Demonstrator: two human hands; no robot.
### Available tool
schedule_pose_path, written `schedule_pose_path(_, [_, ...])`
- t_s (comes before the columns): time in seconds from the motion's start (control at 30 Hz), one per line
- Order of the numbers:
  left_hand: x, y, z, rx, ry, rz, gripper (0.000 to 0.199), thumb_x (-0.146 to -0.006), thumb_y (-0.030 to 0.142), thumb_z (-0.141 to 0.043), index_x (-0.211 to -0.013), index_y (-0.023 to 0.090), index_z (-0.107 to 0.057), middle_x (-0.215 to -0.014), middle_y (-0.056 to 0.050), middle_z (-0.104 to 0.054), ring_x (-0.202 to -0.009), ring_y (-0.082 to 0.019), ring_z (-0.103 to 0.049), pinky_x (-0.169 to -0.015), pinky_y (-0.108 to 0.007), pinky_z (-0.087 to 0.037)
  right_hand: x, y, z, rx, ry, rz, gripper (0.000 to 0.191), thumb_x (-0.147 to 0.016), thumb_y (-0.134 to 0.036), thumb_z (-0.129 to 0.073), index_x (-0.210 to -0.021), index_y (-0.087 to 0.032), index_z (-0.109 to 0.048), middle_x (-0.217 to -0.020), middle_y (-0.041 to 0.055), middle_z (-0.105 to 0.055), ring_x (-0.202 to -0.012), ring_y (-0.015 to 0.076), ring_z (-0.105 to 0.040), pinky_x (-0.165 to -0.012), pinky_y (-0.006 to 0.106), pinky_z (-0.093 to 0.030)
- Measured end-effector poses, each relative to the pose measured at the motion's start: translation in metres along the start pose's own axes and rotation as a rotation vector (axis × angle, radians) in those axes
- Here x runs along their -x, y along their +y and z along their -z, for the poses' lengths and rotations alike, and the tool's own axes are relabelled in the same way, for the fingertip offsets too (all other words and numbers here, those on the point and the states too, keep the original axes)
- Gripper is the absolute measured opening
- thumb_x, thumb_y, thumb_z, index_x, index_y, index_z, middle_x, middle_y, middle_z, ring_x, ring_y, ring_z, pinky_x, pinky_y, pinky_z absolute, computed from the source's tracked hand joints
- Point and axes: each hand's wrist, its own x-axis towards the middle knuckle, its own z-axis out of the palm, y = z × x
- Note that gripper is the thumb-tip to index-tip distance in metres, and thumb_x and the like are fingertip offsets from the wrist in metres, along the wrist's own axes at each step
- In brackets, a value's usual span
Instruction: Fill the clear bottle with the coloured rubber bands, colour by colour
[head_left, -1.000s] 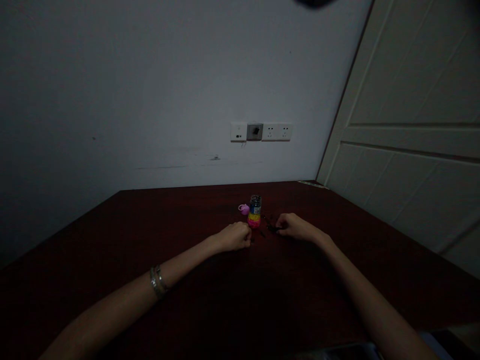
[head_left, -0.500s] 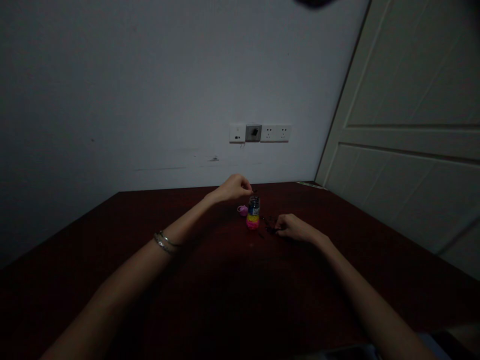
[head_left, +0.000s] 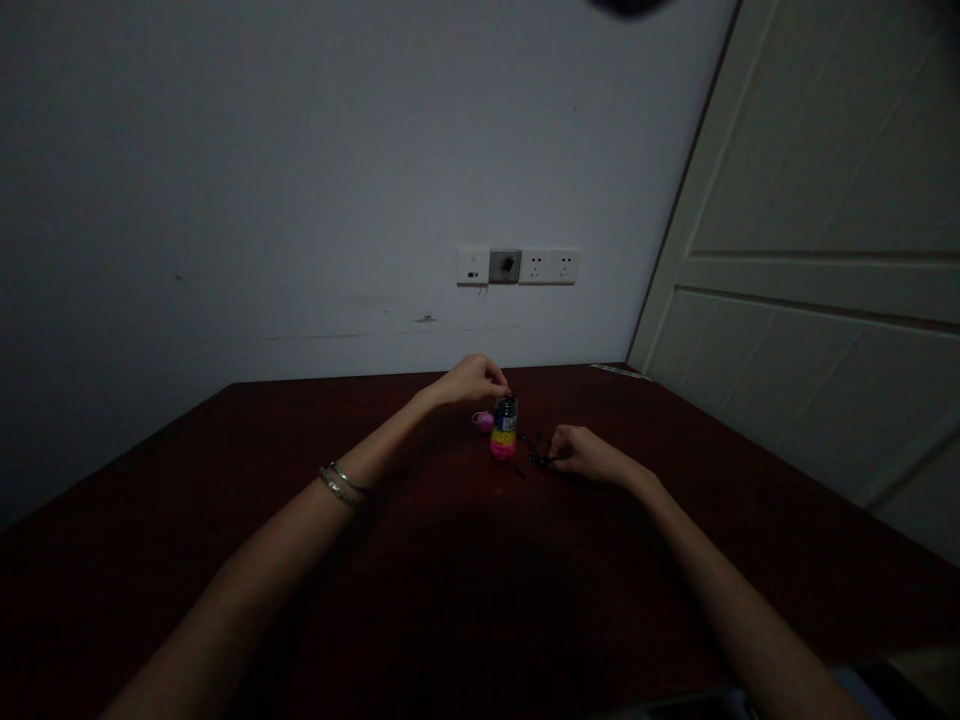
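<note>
Clear jar stands on dark-red bench, pink, yellow and dark layers in; small black pieces remain out by right hand, left hand at jar top, both hands' fingers curled, can't tell grip.

There are two hands, one left hand and one right hand. Near the left hand are one jar and one purple lid; two bracelets circle its wrist. By the right hand lie several dark pieces, too small to count. Beyond both hands are one grey wall plate and two sockets; beneath, one table.
</note>
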Motion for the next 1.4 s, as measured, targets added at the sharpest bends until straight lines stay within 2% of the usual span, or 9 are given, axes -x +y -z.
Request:
schedule_pose_path(0.13, [0.005, -0.001, 0.001, 0.108, 0.081, 0.005, 0.026, -0.067, 0.032, -0.060, -0.075, 0.009, -0.069, -0.064, -0.004, -0.061, -0.060, -0.010, -0.048, -0.056, -0.023, -0.034, -0.001, 0.003, 0.002, -0.088, 0.018, 0.018, 0.014, -0.064, -0.027, -0.064, -0.072, -0.015, -0.060, -0.084, 0.0041, -0.058, -0.074, 0.0156, -0.056, -0.065, 0.026, -0.043])
schedule_pose_path(0.27, [0.015, -0.008, -0.009, 0.255, 0.148, 0.007, 0.032, -0.069, 0.038, -0.061, -0.084, 0.010, -0.067, -0.069, -0.002, -0.057, -0.063, -0.010, -0.047, -0.057, -0.023, -0.034, -0.001, 0.003, 0.004, -0.177, 0.029, 0.058, 0.017, -0.066, -0.030, -0.065, -0.071, -0.015, -0.061, -0.087, 0.0040, -0.056, -0.076, 0.0146, -0.055, -0.068, 0.027, -0.044])
schedule_pose_path(0.6, [0.018, -0.036, -0.033, 0.383, -0.016, 0.051, 0.053, -0.063, 0.040, -0.068, -0.106, 0.009, -0.058, -0.066, 0.003, -0.047, -0.057, -0.008, -0.046, -0.055, -0.023, -0.033, -0.004, 0.003, 0.007, -0.226, 0.074, 0.108, 0.023, -0.066, -0.039, -0.065, -0.067, -0.016, -0.067, -0.083, 0.0043, -0.054, -0.076, 0.0155, -0.053, -0.072, 0.030, -0.042])
schedule_pose_path(0.73, [0.022, -0.036, -0.037, 0.385, -0.046, 0.064, 0.053, -0.062, 0.041, -0.068, -0.104, 0.009, -0.060, -0.063, 0.003, -0.048, -0.056, -0.008, -0.045, -0.054, -0.023, -0.033, -0.005, 0.002, 0.010, -0.266, 0.107, 0.118, 0.028, -0.064, -0.044, -0.066, -0.065, -0.016, -0.067, -0.082, 0.0044, -0.055, -0.075, 0.0156, -0.053, -0.072, 0.030, -0.042])
schedule_pose_path(0.87, [0.025, -0.035, -0.041, 0.383, -0.060, 0.053, 0.046, -0.062, 0.043, -0.068, -0.092, 0.009, -0.063, -0.060, 0.003, -0.047, -0.054, -0.008, -0.041, -0.051, -0.021, -0.029, -0.008, -0.002, 0.018, -0.311, 0.180, 0.139, 0.030, -0.062, -0.046, -0.067, -0.065, -0.017, -0.067, -0.081, 0.0043, -0.056, -0.078, 0.0164, -0.055, -0.075, 0.031, -0.042])
schedule_pose_path(0.97, [0.025, -0.035, -0.044, 0.416, -0.077, 0.029, 0.040, -0.063, 0.043, -0.067, -0.084, 0.009, -0.064, -0.060, 0.003, -0.047, -0.054, -0.007, -0.039, -0.051, -0.021, -0.028, -0.012, -0.010, 0.027, -0.341, 0.246, 0.163, 0.028, -0.062, -0.045, -0.068, -0.067, -0.018, -0.068, -0.085, 0.0048, -0.057, -0.082, 0.0171, -0.055, -0.079, 0.031, -0.042])
schedule_pose_path(1.17, [0.024, -0.035, -0.048, 0.482, -0.093, 0.003, 0.038, -0.064, 0.041, -0.067, -0.084, 0.009, -0.063, -0.062, 0.002, -0.048, -0.053, -0.006, -0.037, -0.050, -0.021, -0.027, -0.033, -0.039, 0.051, -0.370, 0.330, 0.217, 0.024, -0.060, -0.041, -0.069, -0.068, -0.018, -0.069, -0.089, 0.0054, -0.057, -0.084, 0.0177, -0.055, -0.081, 0.034, -0.041])
schedule_pose_path(1.27, [0.025, -0.034, -0.048, 0.453, -0.084, 0.006, 0.037, -0.064, 0.041, -0.067, -0.082, 0.009, -0.063, -0.060, 0.003, -0.045, -0.051, -0.005, -0.033, -0.049, -0.021, -0.025, -0.048, -0.058, 0.062, -0.355, 0.311, 0.246, 0.020, -0.060, -0.039, -0.069, -0.067, -0.019, -0.069, -0.089, 0.0049, -0.057, -0.084, 0.0170, -0.054, -0.082, 0.033, -0.041])
schedule_pose_path(1.4, [0.026, -0.034, -0.048, 0.448, -0.083, 0.028, 0.036, -0.065, 0.041, -0.066, -0.080, 0.009, -0.062, -0.057, 0.004, -0.043, -0.049, -0.005, -0.031, -0.047, -0.021, -0.023, -0.065, -0.079, 0.071, -0.291, 0.199, 0.238, 0.017, -0.060, -0.034, -0.069, -0.067, -0.019, -0.069, -0.091, 0.0054, -0.058, -0.084, 0.0163, -0.054, -0.078, 0.030, -0.043])
